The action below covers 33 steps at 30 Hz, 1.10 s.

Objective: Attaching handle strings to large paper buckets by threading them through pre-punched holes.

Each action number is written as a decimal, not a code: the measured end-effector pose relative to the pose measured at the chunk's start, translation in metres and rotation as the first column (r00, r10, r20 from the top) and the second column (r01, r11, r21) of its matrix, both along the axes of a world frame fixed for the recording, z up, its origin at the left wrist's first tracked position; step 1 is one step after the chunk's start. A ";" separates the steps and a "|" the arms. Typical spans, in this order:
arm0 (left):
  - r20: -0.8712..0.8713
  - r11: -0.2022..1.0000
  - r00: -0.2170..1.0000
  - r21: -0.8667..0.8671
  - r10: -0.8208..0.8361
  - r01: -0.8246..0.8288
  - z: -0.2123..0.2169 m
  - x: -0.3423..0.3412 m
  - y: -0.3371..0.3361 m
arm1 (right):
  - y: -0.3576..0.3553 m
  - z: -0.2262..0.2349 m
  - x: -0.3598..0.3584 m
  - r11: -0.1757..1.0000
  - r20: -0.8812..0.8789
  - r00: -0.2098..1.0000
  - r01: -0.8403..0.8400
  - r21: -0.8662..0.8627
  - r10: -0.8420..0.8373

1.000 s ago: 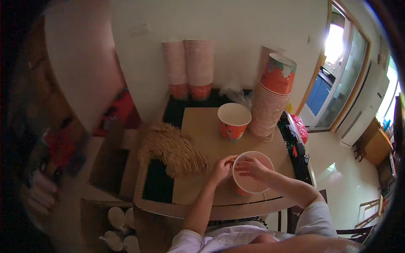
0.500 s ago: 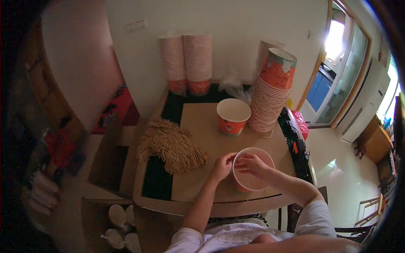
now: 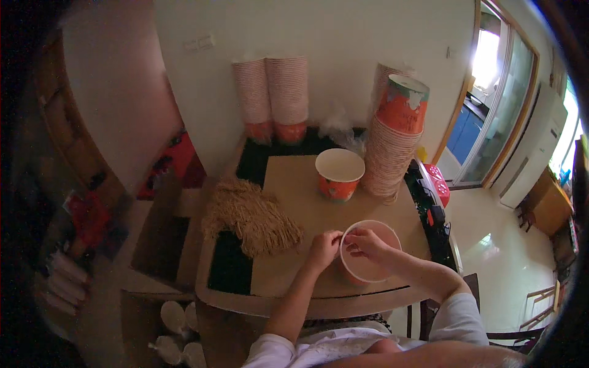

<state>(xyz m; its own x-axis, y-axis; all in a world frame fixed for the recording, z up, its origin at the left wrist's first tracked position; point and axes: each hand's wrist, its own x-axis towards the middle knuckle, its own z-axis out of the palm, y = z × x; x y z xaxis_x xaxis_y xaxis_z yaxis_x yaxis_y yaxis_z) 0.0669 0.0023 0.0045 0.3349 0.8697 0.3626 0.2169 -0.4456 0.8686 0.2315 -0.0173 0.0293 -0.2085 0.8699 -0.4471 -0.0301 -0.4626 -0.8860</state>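
An orange paper bucket (image 3: 385,249) with a pale inside and white rim stands near the table's front edge, its mouth facing up. At its left rim my left hand (image 3: 323,250) presses its fingers together against the outer wall. My right hand (image 3: 368,243) reaches over the rim into the bucket, with fingers bent together near the same stretch of wall. Whatever lies between the fingers of either hand is too small to see. Left of my hands lies a heap of tan cords (image 3: 254,221). A second orange paper bucket (image 3: 339,178) stands upright farther back.
Tall stacks of nested paper buckets (image 3: 287,92) line the wall, and another stack (image 3: 391,153) rises at the back right. A clear plastic bag (image 3: 336,130) lies between them. Dark items (image 3: 437,221) edge the table's right side. An open carton (image 3: 138,319) with wrapped pale goods sits lower left.
The whole view has shifted slightly. My right fingers have drawn closer together inside the bucket near its left wall. My left hand stays at the rim.
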 end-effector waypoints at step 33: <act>0.470 0.469 0.878 -0.797 0.088 0.380 -0.026 0.012 0.032 | 0.080 0.029 0.024 0.207 0.973 0.220 -0.951 0.229 -0.064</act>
<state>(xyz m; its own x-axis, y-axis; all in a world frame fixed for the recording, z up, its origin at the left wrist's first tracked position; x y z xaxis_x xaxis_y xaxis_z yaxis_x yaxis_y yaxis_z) 0.0792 0.0338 -0.0214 0.5188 0.7561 -0.3989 -0.2313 0.5734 0.7860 0.2554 0.0624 0.0584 -0.7769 0.6297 0.0028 0.6247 0.7713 -0.1221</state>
